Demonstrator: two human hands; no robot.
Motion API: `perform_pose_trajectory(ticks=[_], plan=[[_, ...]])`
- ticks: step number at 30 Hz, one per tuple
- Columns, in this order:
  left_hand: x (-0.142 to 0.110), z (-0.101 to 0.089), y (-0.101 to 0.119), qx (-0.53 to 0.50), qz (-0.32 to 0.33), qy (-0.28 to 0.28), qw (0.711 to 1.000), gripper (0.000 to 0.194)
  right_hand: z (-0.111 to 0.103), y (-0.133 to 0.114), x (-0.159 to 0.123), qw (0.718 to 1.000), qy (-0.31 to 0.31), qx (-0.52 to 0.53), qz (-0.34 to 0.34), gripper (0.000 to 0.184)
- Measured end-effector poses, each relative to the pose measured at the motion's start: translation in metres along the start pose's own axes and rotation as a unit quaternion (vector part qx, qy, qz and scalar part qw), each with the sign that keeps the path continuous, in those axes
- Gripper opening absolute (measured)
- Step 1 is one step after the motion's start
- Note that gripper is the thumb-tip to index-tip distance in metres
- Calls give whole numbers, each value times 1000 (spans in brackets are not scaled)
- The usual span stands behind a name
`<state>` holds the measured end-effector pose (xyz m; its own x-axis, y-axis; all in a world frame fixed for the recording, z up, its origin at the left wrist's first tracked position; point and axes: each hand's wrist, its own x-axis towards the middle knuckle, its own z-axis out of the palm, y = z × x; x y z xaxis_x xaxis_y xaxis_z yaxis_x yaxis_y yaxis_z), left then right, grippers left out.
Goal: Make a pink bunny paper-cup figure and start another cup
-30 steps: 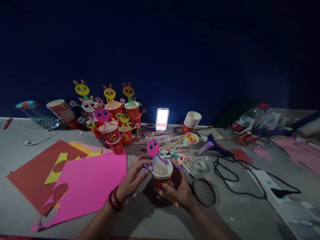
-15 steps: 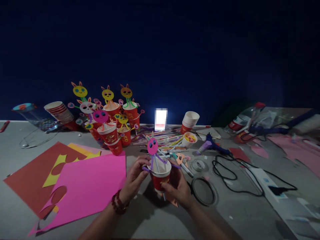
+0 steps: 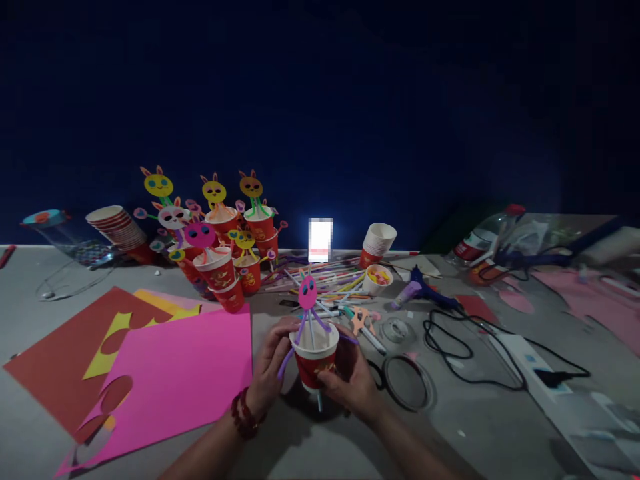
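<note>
Right hand [image 3: 357, 385]: part-closed, red cup [image 3: 313, 368] gripped
Left hand [image 3: 270, 363]: half-curled beside cup, hold can't be told

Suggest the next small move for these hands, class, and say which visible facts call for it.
Probably the left hand should bend the left purple strip upward while the right hand steadies the red cup. That strip slants down outside the cup, whereas the right purple strip reaches out nearly level; the right thumb lies against the cup's front, so it seems supported.
</note>
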<state>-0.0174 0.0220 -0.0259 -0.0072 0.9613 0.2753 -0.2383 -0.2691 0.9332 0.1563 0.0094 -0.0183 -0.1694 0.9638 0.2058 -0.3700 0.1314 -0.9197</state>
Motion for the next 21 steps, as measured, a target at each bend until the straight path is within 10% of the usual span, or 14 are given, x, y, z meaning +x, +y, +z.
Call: perform_pose_trajectory(ticks=[13, 21], plan=[[7, 2, 27, 130, 203, -40, 970, 30, 2, 3, 1, 998, 18, 56, 36, 76], [8, -1, 21, 57, 142, -24, 988, 12, 4, -13, 6, 999, 19, 21, 34, 72]])
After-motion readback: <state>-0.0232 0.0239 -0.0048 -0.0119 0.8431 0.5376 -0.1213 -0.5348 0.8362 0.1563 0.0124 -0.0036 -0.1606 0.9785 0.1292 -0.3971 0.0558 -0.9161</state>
